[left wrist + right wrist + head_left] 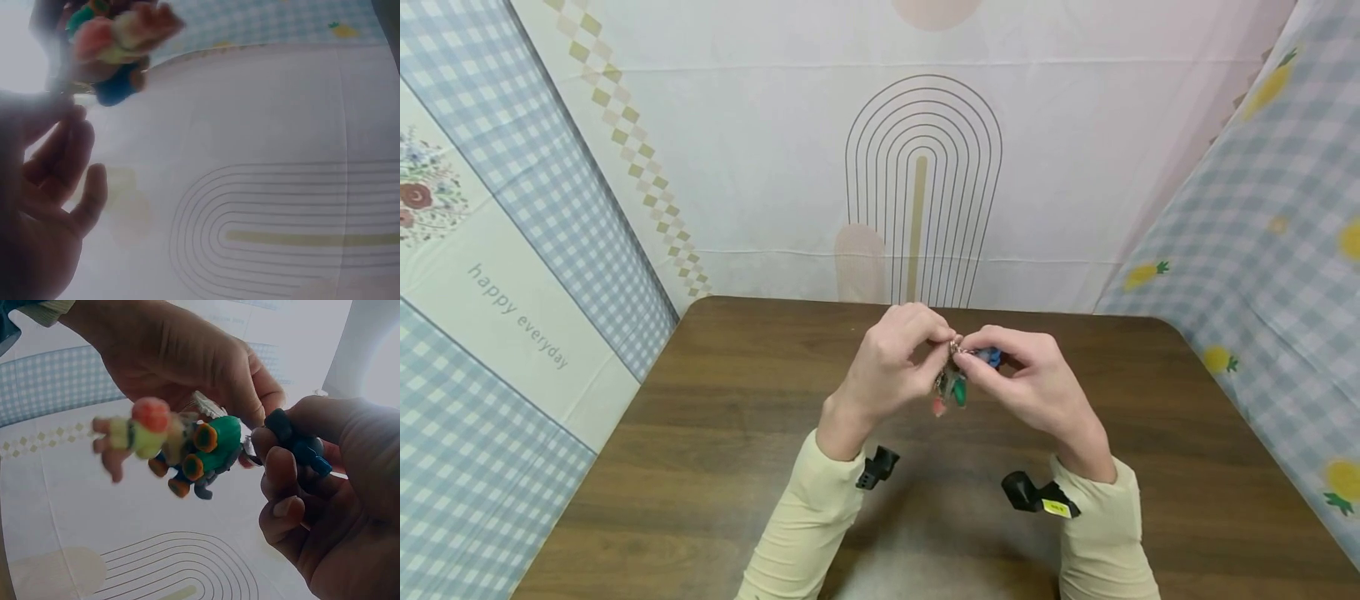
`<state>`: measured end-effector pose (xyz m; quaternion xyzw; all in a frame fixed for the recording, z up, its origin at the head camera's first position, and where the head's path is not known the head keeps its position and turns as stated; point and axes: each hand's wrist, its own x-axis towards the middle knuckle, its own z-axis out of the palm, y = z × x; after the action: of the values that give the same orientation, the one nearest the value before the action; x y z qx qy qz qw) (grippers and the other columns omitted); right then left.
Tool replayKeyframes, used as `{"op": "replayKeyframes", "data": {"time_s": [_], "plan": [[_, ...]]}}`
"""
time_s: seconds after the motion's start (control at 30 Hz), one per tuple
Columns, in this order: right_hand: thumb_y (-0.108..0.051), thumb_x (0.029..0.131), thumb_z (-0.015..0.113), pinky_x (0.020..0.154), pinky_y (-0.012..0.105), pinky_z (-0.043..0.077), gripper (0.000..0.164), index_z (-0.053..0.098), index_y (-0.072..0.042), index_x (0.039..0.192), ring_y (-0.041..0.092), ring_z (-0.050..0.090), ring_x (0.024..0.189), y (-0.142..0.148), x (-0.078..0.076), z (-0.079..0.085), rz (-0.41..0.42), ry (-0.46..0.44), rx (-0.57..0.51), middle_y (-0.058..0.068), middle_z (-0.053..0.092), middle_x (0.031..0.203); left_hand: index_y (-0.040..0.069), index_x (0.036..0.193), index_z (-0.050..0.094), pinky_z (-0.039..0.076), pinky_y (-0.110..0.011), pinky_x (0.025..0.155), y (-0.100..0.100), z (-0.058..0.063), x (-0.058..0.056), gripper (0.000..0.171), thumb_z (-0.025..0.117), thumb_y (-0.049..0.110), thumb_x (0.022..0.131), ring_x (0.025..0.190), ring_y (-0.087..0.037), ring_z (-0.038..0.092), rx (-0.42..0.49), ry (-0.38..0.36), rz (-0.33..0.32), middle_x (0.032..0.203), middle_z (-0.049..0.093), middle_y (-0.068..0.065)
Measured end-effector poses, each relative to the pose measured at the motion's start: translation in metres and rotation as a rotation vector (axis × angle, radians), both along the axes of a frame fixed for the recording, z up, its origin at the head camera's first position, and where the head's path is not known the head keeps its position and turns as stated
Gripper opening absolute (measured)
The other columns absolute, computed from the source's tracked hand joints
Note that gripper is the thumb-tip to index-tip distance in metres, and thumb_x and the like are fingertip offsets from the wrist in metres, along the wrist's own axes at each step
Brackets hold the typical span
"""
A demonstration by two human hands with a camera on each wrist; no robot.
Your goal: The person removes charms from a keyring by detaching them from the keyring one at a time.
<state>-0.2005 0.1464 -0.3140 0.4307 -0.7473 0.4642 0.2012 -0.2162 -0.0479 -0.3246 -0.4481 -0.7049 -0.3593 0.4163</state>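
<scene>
Both hands meet above the table around a bunch of small figure charms on metal rings. My left hand [887, 358] pinches the metal keyring [954, 345] between thumb and fingertips. Opposite it, my right hand [1041, 379] pinches a blue figure charm [303, 447] at its metal fitting, the charm lying between thumb and fingers. From the ring dangle a green charm [220, 434] with orange-and-brown feet and a blurred red-and-yellow charm [147, 430]. In the left wrist view, the charms [119, 44] are blurred and the ring is hard to make out.
The brown wooden table [715, 467] lies below both hands. A white patterned cloth [760, 150] hangs behind it. Blue checked cloths stand at the left [482, 333] and right [1247, 275]. Black wrist cameras [878, 467] sit at both sleeves.
</scene>
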Motion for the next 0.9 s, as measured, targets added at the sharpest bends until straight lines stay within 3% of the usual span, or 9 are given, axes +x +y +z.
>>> {"op": "replayKeyframes", "data": {"time_s": [0.13,0.33,0.53,0.9], "plan": [[0.007,0.082,0.072,0.049,0.018,0.038,0.022,0.07,-0.014,0.091,0.003,0.046,0.057,-0.0005,0.0012,0.0005,0.016,0.006,-0.009,-0.006,0.06,0.076,0.004,0.082,0.057,0.053,-0.02,0.079,0.0013,0.0002,0.0008,0.012,0.065,-0.003,0.088,0.083,-0.017,0.062,0.031,0.019,-0.021,0.085,0.063,-0.008],[-0.002,0.087,0.071,0.048,0.017,0.037,0.007,0.07,-0.009,0.089,0.002,0.044,0.055,-0.0013,0.001,0.0004,0.028,0.016,0.007,-0.007,0.059,0.075,0.003,0.081,0.058,0.053,-0.016,0.076,0.0012,0.0008,0.001,0.012,0.064,-0.003,0.089,0.082,-0.015,0.061,0.074,-0.023,-0.033,0.084,0.062,-0.007],[0.003,0.087,0.068,0.047,0.015,0.037,0.015,0.069,-0.012,0.088,0.0,0.043,0.053,-0.0019,0.0016,0.0007,0.018,0.005,0.033,-0.009,0.058,0.074,0.003,0.081,0.058,0.053,-0.012,0.071,-0.0008,0.0001,0.0012,0.011,0.064,-0.004,0.088,0.079,-0.014,0.063,0.099,-0.081,-0.069,0.082,0.062,-0.007],[0.003,0.087,0.069,0.047,0.014,0.04,0.019,0.072,-0.015,0.095,0.0,0.045,0.055,0.001,0.0021,0.0016,-0.007,-0.029,0.117,-0.009,0.06,0.075,0.004,0.082,0.059,0.053,-0.011,0.068,-0.0025,0.0008,0.0027,0.011,0.062,-0.004,0.089,0.074,-0.01,0.064,0.117,-0.149,-0.052,0.082,0.065,-0.006]]}}
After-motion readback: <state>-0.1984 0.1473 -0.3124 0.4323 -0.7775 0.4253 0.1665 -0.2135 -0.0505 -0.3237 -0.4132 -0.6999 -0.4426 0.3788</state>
